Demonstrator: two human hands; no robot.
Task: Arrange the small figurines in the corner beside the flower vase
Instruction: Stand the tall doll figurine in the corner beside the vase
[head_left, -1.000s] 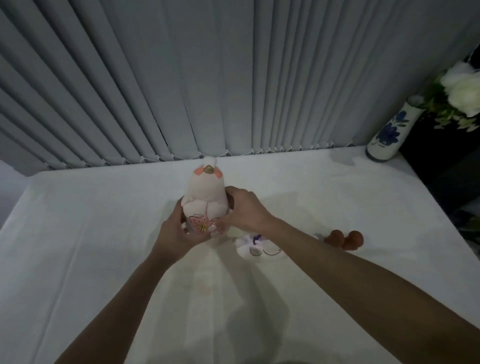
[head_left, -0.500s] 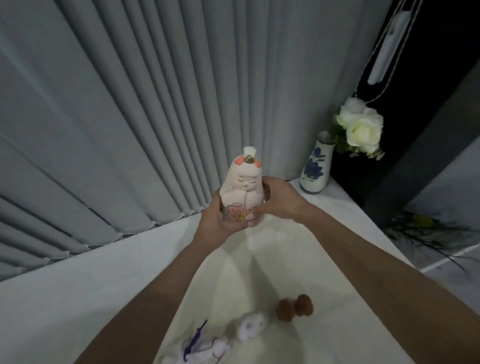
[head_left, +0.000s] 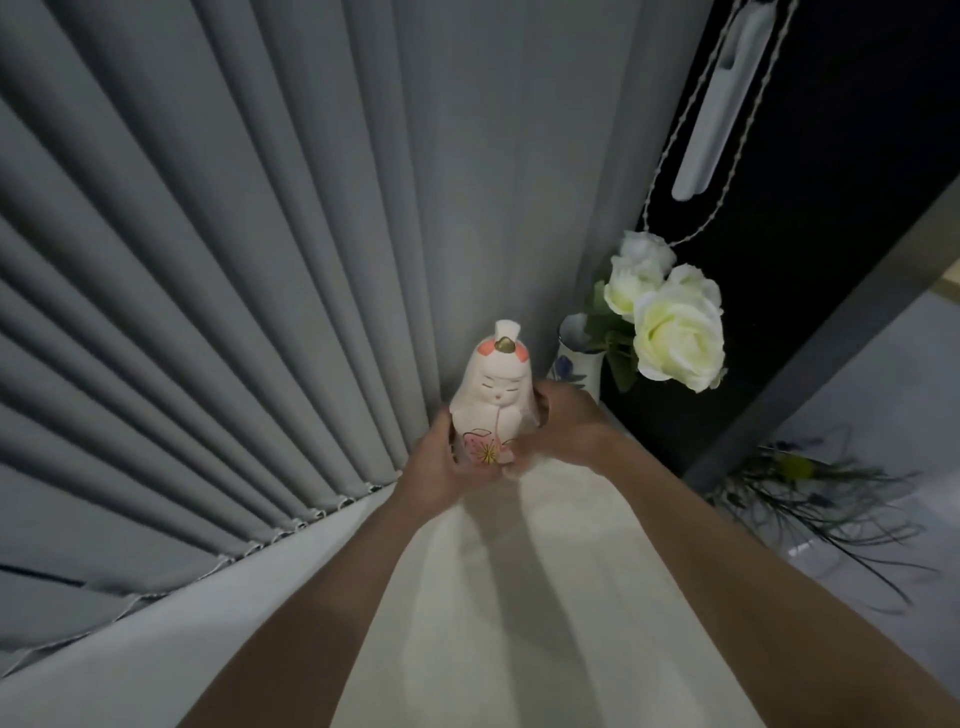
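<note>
Head view, looking fwd and down. Both hands reach to the centre of the frame and hold one small figurine between them: a pale pink, egg-shaped ceramic doll (head_left: 492, 395) w/ a white topknot, orange-red patches on the head, closed painted eyes and a pink flower w/ gold lines on its front. Left hand (head_left: 441, 462) grasps the doll's lower left side, fingers wrapped round the base; right hand (head_left: 563, 426) grasps its right side and back, thumb near the flower. Doll is upright, face toward the camera. Can't tell if its base touches the white cloth-covered tabletop (head_left: 519, 597) or sits just above it, since the hands hide the bottom.

Just right of the doll and behind the right hand, centre-right of frame, stands a white ceramic vase w/ blue flower painting (head_left: 574, 358), mostly hidden. White artificial roses w/ green leaves (head_left: 675, 332) lean out of it to the right. Grey vertical blinds (head_left: 260, 260) fill the left and centre background. Upper right: a white blind wand and bead cord (head_left: 711, 119) against a dark pane.
</note>
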